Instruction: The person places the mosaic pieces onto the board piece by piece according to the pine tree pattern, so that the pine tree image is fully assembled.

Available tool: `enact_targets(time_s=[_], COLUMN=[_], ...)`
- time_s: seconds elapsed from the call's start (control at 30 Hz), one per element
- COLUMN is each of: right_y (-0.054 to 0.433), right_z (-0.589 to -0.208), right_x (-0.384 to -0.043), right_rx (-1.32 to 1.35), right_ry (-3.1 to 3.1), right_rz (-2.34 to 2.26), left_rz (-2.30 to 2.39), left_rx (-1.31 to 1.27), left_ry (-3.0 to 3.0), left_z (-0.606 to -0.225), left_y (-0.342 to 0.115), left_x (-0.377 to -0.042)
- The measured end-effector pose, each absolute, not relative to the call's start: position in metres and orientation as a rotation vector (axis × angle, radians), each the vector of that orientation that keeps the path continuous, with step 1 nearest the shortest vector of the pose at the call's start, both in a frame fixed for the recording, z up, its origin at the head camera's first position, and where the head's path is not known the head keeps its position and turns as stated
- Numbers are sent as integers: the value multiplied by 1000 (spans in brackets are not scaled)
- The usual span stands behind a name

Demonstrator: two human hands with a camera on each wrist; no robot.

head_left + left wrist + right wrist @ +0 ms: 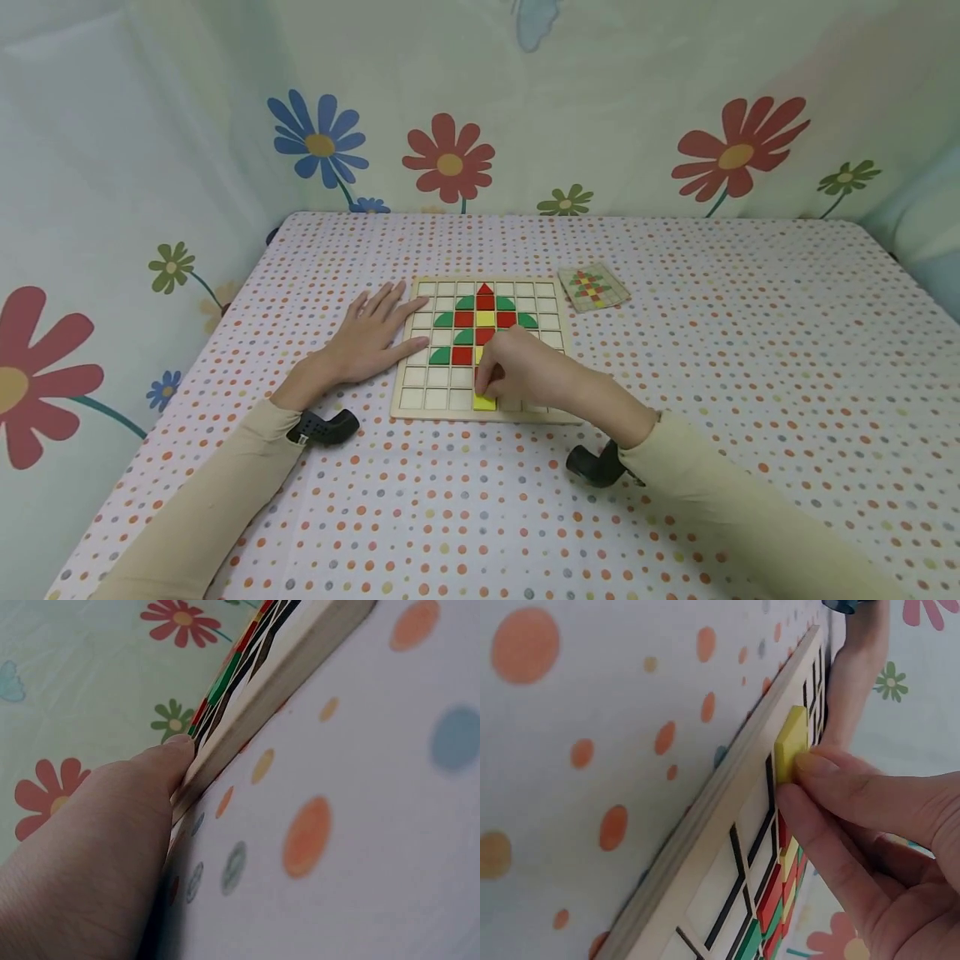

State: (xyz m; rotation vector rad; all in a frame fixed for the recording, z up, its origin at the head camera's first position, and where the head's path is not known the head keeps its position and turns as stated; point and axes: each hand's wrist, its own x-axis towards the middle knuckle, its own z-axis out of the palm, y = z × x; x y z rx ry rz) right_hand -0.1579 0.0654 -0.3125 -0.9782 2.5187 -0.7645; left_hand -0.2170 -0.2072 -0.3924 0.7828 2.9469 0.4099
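Note:
A wooden grid board [396,405] lies on the table, with red, green and yellow tiles forming a tree-like pattern in its squares. My right hand [528,367] is over the lower middle of the board, its thumb and fingers pinching a yellow square tile [483,404] at the bottom row. In the right wrist view this yellow tile [790,746] stands proud of the board's surface. The right hand hides part of the pattern's right side. With fingers spread, my left hand [367,337] rests at the board's left edge, its thumb [176,754] touching the rim in the left wrist view.
A small pattern card [611,292] showing a similar coloured design lies beyond the board's upper right corner. Dotted cloth [420,517] covers the table. A flowered curtain [615,108] hangs behind it and at the left. Black wrist devices [330,427] sit on both forearms.

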Motion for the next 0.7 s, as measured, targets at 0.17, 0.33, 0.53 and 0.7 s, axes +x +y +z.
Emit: enact_targets(time_s=[0.17,0.33,0.53,0.7], right_y=[69,90,139,187], right_z=[-317,-317,-311,-305], right_x=[-151,-142,-127,-121], right_rx=[-1010,-1022,-977,-899], right_ry=[2546,2474,2505,2803], right_rz=[-789,-871,-1019,-1053], left_rz=[424,425,432,432], left_rx=[792,796,778,777], left_ry=[2951,2950,2909,2861], left_z=[-394,-392,-388,-374], left_y=[-209,-205,-204,-204], left_x=[-216,-214,-215,-209])
